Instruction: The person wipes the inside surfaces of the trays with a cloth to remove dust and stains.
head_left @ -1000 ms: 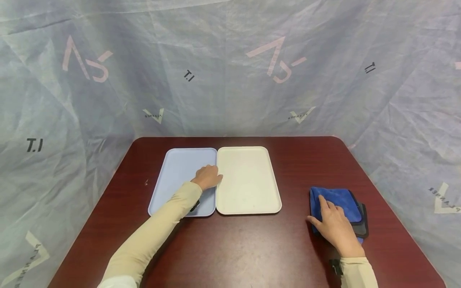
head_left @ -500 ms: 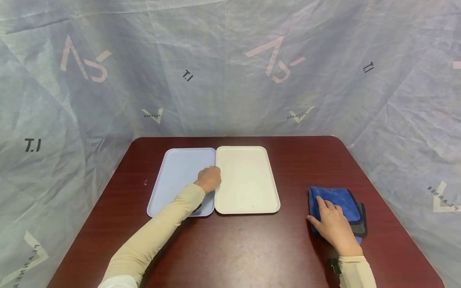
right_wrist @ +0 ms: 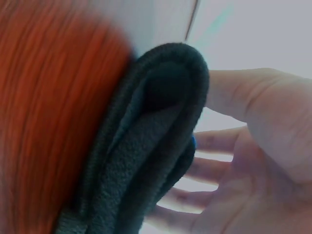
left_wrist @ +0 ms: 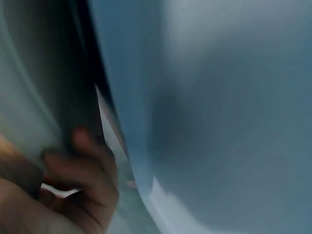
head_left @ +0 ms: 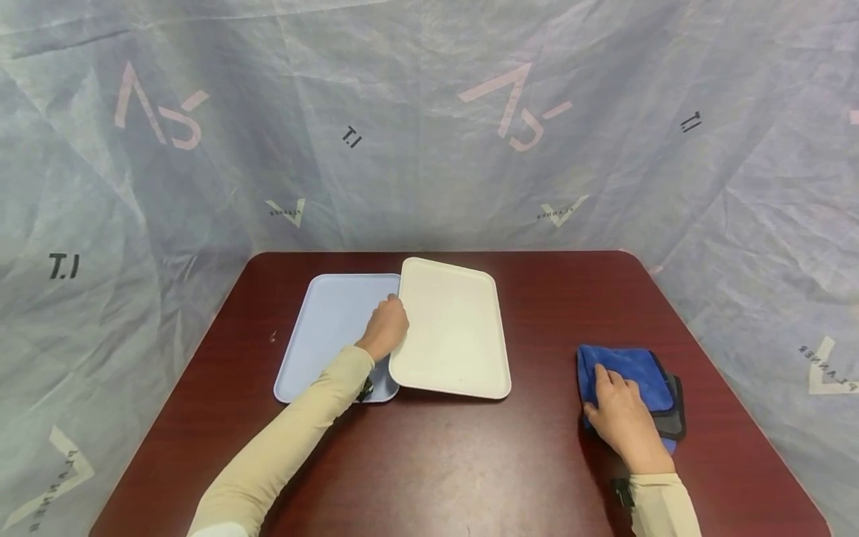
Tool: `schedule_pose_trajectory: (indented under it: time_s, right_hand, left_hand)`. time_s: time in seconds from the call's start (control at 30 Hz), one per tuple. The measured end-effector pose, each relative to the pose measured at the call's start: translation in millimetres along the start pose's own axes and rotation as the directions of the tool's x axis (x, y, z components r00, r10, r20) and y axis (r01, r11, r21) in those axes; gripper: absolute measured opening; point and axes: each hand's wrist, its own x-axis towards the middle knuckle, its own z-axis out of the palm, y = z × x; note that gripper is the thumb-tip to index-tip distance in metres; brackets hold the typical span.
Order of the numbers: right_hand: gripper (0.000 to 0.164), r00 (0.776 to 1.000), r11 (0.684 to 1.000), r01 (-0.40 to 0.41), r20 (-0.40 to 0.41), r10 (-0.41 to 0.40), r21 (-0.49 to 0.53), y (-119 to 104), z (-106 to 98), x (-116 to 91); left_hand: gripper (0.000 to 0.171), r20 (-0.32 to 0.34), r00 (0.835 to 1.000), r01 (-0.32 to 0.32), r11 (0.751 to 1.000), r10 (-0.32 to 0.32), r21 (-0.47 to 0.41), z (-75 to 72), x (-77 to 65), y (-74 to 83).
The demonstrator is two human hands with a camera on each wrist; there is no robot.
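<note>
My left hand (head_left: 385,328) grips the left edge of a cream tray (head_left: 452,328). That side is raised, so the tray tilts, its left part overlapping the light blue tray (head_left: 327,321) in the head view. In the left wrist view, curled fingers (left_wrist: 90,180) hold the tray's edge beside the blue tray's surface (left_wrist: 224,107). At the right, my right hand (head_left: 624,418) rests on a folded blue cloth (head_left: 637,373), fingers lying over it. The right wrist view shows the thumb (right_wrist: 234,92) against the fold of a dark-edged cloth (right_wrist: 146,131).
A grey cloth (head_left: 671,426) with a dark border pokes out under the blue one. The dark red table (head_left: 429,462) has rounded far corners. Behind it hangs a grey printed sheet (head_left: 416,171).
My left hand has lifted the cream tray's left edge, tilting the tray and shifting it slightly left. My right thumb has drawn in a little toward the cloth.
</note>
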Motion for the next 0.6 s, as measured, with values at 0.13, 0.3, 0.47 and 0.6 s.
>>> schedule_pose_trajectory:
  time_s: [0.13, 0.3, 0.47, 0.6]
  right_hand:
    - [0.060, 1.000, 1.000, 0.007, -0.021, -0.007, 0.008, -1.1, -1.9, 0.8]
    - [0.053, 0.999, 1.000, -0.007, -0.041, 0.007, -0.002, -1.7, -3.1, 1.1]
    - [0.044, 0.999, 0.999, -0.029, -0.018, 0.028, -0.017, -2.3, -3.7, 3.4]
    - [0.029, 0.999, 0.999, -0.037, -0.007, 0.037, 0.011, -4.2, -8.6, 8.9]
  left_hand:
    - [0.020, -0.029, 1.000, 0.003, 0.996, -0.005, -0.095, -4.3, -2.5, -1.2]
    - [0.025, -0.086, 0.996, -0.020, 0.982, 0.004, -0.188, -7.3, -7.8, -4.2]
    - [0.023, -0.155, 0.987, -0.083, 0.958, 0.040, -0.275, -10.5, -20.0, -3.2]
    - [0.024, -0.194, 0.978, -0.130, 0.945, 0.073, -0.300, -10.7, -31.3, -1.5]
